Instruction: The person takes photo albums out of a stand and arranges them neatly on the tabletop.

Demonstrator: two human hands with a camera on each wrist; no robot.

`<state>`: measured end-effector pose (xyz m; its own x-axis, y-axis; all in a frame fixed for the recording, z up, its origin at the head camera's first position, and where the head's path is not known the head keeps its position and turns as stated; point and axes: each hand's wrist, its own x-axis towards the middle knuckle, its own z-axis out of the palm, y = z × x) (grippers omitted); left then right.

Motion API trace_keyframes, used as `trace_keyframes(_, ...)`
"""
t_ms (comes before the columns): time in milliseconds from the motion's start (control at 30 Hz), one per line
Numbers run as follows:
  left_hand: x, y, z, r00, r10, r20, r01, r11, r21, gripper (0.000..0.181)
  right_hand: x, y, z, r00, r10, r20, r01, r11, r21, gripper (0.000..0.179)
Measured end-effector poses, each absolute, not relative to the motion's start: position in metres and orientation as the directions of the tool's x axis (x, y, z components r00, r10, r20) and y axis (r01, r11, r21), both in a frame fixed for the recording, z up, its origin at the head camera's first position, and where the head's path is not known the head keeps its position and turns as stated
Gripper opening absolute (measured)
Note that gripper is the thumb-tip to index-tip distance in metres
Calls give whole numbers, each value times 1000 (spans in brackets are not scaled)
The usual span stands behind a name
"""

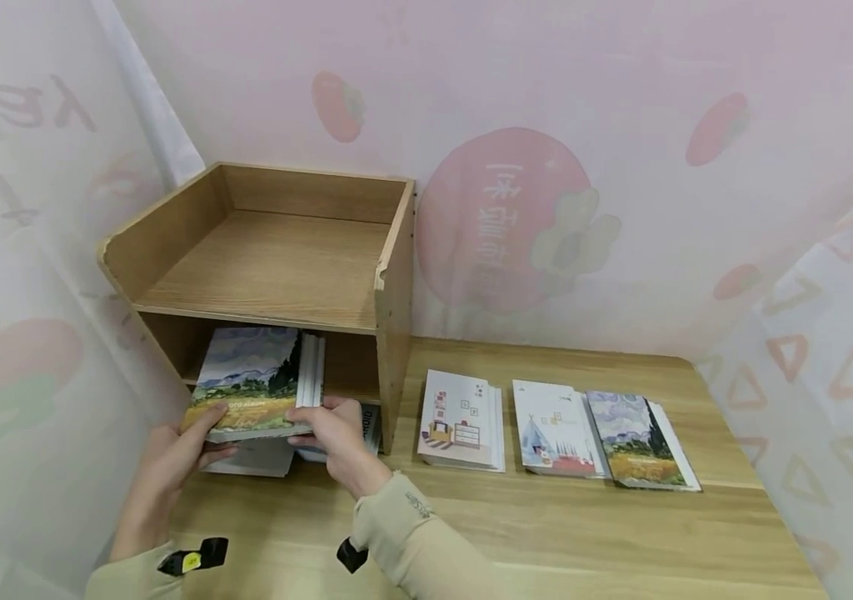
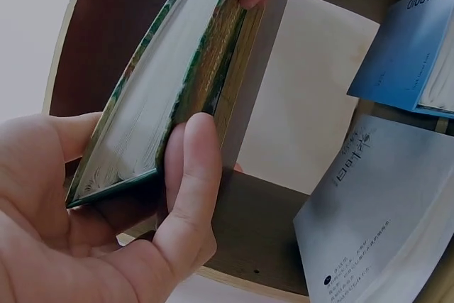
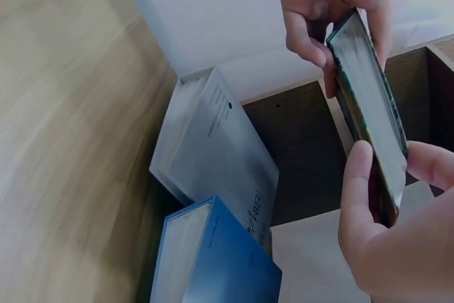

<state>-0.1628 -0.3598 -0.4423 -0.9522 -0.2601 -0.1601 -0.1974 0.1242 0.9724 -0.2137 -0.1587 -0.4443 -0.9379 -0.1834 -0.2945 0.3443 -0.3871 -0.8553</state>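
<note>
Wooden shelf unit: landscape-cover photo album held at opening

Head view: unit left of centre; album raised at its lower compartment, lower left. Left hand and right hand pinch opposite sides, closed to the album's thickness.

In the head view, the landscape album hid part of the grey album, and the right hand partly covered the blue album. Lettering on the right sleeve was too small to read. The left wrist view's right edge cut into the blue and grey albums
</note>
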Motion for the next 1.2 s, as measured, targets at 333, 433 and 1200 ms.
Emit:
trace_keyframes(333, -165, -357, -444, -944, -269, -190, -218, 76, 973, 93, -215, -163, -444, -949, -146, -279, 314, -432, -845, 74)
trace_keyframes(433, -165, -358, -442, -939, -284, -193, -213, 38, 976, 90, -215, -165, -444, -947, -145, -286, 321, -436, -841, 75)
trace_keyframes(1200, -161, -354, -445, -940, -291, -179, -199, 40, 979, 96, -217, -163, -445, -943, -129, -305, 332, -398, -855, 55)
